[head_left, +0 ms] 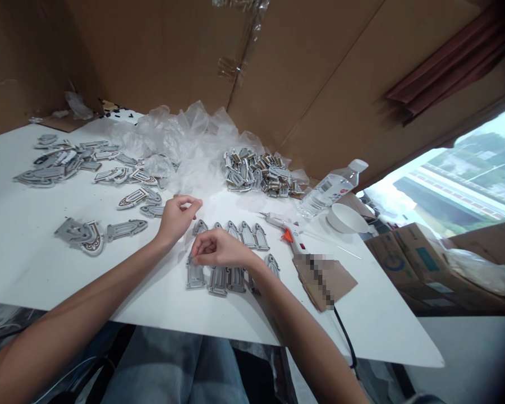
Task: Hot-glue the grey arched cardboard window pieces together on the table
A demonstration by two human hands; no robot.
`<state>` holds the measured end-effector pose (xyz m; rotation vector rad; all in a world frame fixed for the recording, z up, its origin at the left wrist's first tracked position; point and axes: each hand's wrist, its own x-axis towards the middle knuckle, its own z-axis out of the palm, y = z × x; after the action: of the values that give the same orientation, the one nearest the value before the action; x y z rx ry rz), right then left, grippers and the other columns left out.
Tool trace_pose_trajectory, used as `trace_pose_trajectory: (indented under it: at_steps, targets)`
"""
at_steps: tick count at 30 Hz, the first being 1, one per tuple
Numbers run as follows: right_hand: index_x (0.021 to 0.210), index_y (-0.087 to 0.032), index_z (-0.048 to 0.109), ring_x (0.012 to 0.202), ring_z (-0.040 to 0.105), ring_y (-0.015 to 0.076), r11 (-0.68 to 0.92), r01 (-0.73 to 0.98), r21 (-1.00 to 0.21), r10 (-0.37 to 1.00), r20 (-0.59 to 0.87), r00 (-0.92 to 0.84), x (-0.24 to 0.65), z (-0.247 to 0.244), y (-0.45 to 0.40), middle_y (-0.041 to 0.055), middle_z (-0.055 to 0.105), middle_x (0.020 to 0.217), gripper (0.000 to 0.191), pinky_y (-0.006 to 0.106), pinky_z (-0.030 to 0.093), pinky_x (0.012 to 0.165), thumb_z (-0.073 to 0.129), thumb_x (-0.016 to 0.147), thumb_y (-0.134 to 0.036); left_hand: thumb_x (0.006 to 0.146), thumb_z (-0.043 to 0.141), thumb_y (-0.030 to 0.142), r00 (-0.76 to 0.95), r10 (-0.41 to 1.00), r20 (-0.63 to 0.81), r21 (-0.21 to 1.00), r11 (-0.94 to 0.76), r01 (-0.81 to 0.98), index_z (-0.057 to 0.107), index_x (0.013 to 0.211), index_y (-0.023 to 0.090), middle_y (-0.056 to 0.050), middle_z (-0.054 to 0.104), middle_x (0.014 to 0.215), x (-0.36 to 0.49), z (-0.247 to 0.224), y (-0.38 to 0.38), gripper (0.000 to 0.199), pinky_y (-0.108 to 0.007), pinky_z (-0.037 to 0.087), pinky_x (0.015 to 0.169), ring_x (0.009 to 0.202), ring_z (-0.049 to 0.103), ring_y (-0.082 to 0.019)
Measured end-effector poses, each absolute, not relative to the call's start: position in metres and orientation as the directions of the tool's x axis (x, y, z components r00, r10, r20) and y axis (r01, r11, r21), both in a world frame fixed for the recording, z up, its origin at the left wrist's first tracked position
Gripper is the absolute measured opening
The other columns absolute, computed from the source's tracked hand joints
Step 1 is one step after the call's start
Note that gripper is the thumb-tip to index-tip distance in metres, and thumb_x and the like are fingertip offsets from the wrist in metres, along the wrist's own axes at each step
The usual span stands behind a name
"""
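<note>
My left hand (178,216) hovers over the middle of the white table, thumb and forefinger pinched together; whatever is between them is too small or hidden to name. My right hand (221,248) is closed, its fingertips at the upper end of a grey arched plastic piece (195,276) in the front row. More arched pieces lie beside it, such as one (236,279) partly covered by my right hand and wrist. Behind runs a second row of upright-pointing arched pieces (247,234). Left of my left hand rests another grey piece (127,229), close to a stacked pair (79,235).
A hot glue gun (286,230) lies at the right, near a cardboard piece (340,280), with its cord running off the table edge. Behind it are a plastic bottle (332,188) and white bowl (345,219). Piles of pieces (258,171) and plastic bags (189,140) sit at the back.
</note>
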<state>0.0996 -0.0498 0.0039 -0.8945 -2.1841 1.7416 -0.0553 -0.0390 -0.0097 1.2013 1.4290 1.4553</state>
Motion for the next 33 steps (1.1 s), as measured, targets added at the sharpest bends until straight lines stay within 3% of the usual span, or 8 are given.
trace_pose_trajectory:
  at_steps: [6, 10, 13, 17, 20, 23, 26, 33]
  targets:
    - [0.074, -0.015, 0.066, 0.056, 0.053, 0.0080, 0.245, 0.389, -0.888, 0.586, -0.184, -0.789, 0.098, 0.007, -0.052, -0.0028, 0.060, 0.060, 0.008, 0.019, 0.041, 0.056, 0.068, 0.067, -0.017, 0.074, 0.065, 0.033, -0.275, 0.955, 0.116, 0.991, -0.093, 0.095, 0.066, 0.068, 0.016, 0.001, 0.062, 0.068, -0.054, -0.009, -0.039, 0.018, -0.018, 0.038, 0.043, 0.051, 0.053, -0.008]
    - [0.077, -0.015, 0.068, 0.061, 0.051, 0.0078, 0.466, 0.405, -0.787, 0.577, -0.077, -0.813, 0.099, 0.012, -0.053, -0.0020, 0.061, 0.070, 0.014, 0.019, 0.039, 0.057, 0.071, 0.063, -0.015, 0.073, 0.065, 0.034, -0.271, 0.956, 0.116, 0.991, -0.094, 0.094, 0.066, 0.068, 0.016, 0.001, 0.062, 0.066, -0.055, -0.010, -0.039, 0.018, -0.018, 0.037, 0.043, 0.050, 0.053, -0.009]
    - [0.081, -0.016, 0.068, 0.063, 0.048, 0.0076, 0.539, 0.365, -0.759, 0.555, -0.007, -0.832, 0.101, 0.013, -0.052, -0.0005, 0.061, 0.080, 0.021, 0.020, 0.038, 0.058, 0.074, 0.061, -0.017, 0.073, 0.065, 0.035, -0.258, 0.959, 0.120, 0.991, -0.100, 0.092, 0.066, 0.069, 0.016, 0.000, 0.064, 0.069, -0.056, -0.010, -0.039, 0.019, -0.019, 0.036, 0.042, 0.050, 0.053, -0.009]
    - [0.068, -0.016, 0.061, 0.061, 0.047, 0.0075, 0.379, 0.337, -0.862, 0.728, 0.053, -0.683, 0.104, 0.014, -0.048, -0.0014, 0.058, 0.073, 0.007, 0.020, 0.037, 0.056, 0.066, 0.066, -0.020, 0.073, 0.065, 0.034, -0.220, 0.967, 0.131, 0.990, -0.115, 0.086, 0.064, 0.066, 0.016, -0.001, 0.064, 0.074, -0.054, -0.007, -0.040, 0.019, -0.019, 0.036, 0.043, 0.051, 0.052, -0.009]
    - [0.067, -0.017, 0.054, 0.058, 0.043, 0.0073, 0.235, 0.339, -0.911, 0.920, 0.097, -0.379, 0.106, 0.013, -0.041, -0.0013, 0.053, 0.068, 0.018, 0.020, 0.034, 0.051, 0.059, 0.075, -0.032, 0.072, 0.066, 0.034, -0.152, 0.978, 0.144, 0.988, -0.133, 0.082, 0.065, 0.064, 0.016, -0.002, 0.064, 0.078, -0.051, -0.002, -0.044, 0.020, -0.019, 0.037, 0.044, 0.053, 0.052, -0.009]
    - [0.080, -0.017, 0.055, 0.054, 0.041, 0.0064, 0.137, 0.276, -0.951, 0.980, 0.090, -0.176, 0.107, 0.011, -0.034, -0.0005, 0.056, 0.075, 0.028, 0.019, 0.032, 0.045, 0.060, 0.076, -0.045, 0.073, 0.065, 0.036, -0.061, 0.985, 0.161, 0.985, -0.156, 0.080, 0.067, 0.064, 0.015, -0.002, 0.062, 0.077, -0.049, 0.003, -0.047, 0.022, -0.019, 0.038, 0.045, 0.055, 0.052, -0.009]
    - [0.088, -0.018, 0.058, 0.051, 0.042, 0.0055, 0.105, 0.218, -0.970, 0.982, 0.066, -0.178, 0.108, 0.008, -0.032, 0.0000, 0.058, 0.078, 0.036, 0.018, 0.031, 0.042, 0.065, 0.072, -0.049, 0.073, 0.066, 0.037, 0.009, 0.985, 0.172, 0.982, -0.172, 0.079, 0.068, 0.063, 0.015, -0.002, 0.061, 0.075, -0.047, 0.004, -0.049, 0.024, -0.019, 0.038, 0.045, 0.055, 0.051, -0.009]
    - [0.090, -0.015, 0.061, 0.043, 0.038, 0.0035, 0.109, 0.154, -0.982, 0.970, 0.071, -0.231, 0.111, 0.010, -0.034, 0.0001, 0.060, 0.071, 0.034, 0.018, 0.029, 0.040, 0.064, 0.074, -0.045, 0.074, 0.065, 0.038, 0.039, 0.986, 0.162, 0.982, -0.165, 0.088, 0.070, 0.065, 0.016, -0.003, 0.064, 0.076, -0.047, -0.001, -0.048, 0.025, -0.020, 0.038, 0.045, 0.054, 0.053, -0.009]
